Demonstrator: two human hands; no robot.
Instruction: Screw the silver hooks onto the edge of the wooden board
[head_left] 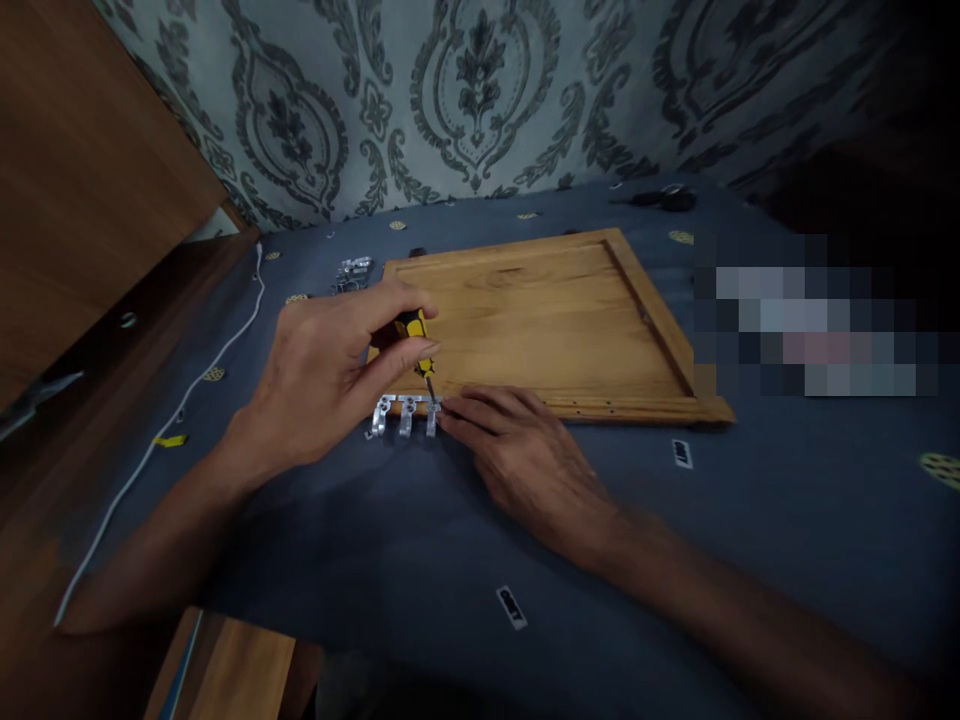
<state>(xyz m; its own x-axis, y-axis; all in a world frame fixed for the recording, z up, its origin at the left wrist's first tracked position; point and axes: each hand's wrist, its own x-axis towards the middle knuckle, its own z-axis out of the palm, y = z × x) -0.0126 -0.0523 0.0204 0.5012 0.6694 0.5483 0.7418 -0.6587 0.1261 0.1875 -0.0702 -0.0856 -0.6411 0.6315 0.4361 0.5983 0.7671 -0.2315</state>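
My left hand (330, 365) is closed around the yellow and black handle of a screwdriver (421, 362). The shaft slants down, its tip at the right end of a silver metal hook rail (407, 416) with three hooks. That rail lies along the near edge of a wooden panel with a raised frame (517, 320). My right hand (525, 455) lies over the same edge, thumb and fingertips pressed against the rail's right end beside the screwdriver tip. Any screw under the tip is too small to make out.
More silver hooks (352, 273) lie behind my left hand. A white cable (225, 345) runs down the left side by a wooden cabinet (90, 170). A dark object (667, 198) rests at the back right. Patterned fabric (480, 90) rises behind the dark blue sheet (420, 560).
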